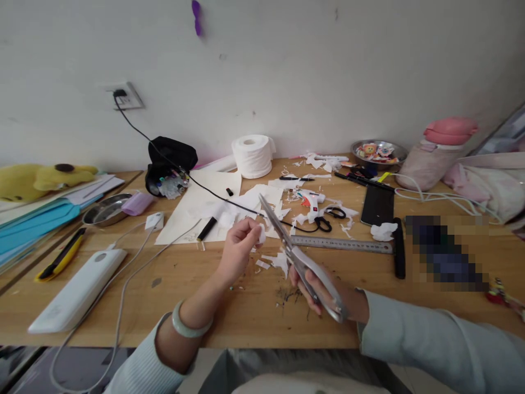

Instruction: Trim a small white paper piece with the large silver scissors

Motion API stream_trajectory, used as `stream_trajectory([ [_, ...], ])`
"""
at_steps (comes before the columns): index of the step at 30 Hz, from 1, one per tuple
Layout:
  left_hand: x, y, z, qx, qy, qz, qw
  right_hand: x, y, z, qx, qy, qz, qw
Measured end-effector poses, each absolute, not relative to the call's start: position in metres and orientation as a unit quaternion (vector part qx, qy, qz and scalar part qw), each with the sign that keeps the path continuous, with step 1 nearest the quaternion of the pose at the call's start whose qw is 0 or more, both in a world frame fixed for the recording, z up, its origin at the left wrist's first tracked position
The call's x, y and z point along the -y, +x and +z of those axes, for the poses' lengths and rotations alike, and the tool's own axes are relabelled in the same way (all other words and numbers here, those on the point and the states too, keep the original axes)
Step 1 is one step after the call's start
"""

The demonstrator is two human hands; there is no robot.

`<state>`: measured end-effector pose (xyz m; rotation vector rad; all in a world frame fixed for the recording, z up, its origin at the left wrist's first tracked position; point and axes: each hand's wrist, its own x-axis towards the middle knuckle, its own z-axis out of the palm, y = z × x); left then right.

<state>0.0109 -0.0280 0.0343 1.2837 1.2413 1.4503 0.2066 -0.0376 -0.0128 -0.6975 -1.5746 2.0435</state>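
Note:
My left hand (241,246) is closed in a pinch on a small white paper piece (261,234) above the middle of the table. To its right, my right hand (307,287) grips large silver scissors (296,256) by the handles. Their blades point up and away, beside the paper piece, and look nearly together. Below and between the hands lie white paper scraps (281,264) and dark crumbs. Just beyond the scissors rests a steel ruler (342,243).
Behind the hands are a tissue roll (252,158), a glue gun (311,201), black-handled scissors (324,223) and a white sheet (176,230). A black cable (213,192) crosses there. At left lie a yellow cutter (61,256) and a white device (80,290); at right, a phone (377,203).

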Motion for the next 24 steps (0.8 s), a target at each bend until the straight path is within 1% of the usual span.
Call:
stream_trajectory([
  [5,0.036,0.023,0.035,-0.477,0.581,0.404,0.522,0.029,0.204,0.0,0.553,-0.325,0.697,0.323],
  [7,0.039,0.028,0.034,-0.461,0.604,0.364,0.538,0.025,0.203,0.008,0.529,-0.337,0.693,0.355],
  [10,0.041,0.033,0.031,-0.443,0.617,0.325,0.564,0.022,0.204,0.014,0.498,-0.335,0.706,0.377],
  [19,0.042,0.038,0.024,-0.429,0.59,0.313,0.608,0.028,0.201,0.01,0.497,-0.35,0.708,0.36],
  [24,0.042,0.042,0.023,-0.386,0.568,0.352,0.636,0.027,0.199,0.01,0.472,-0.356,0.712,0.379],
])
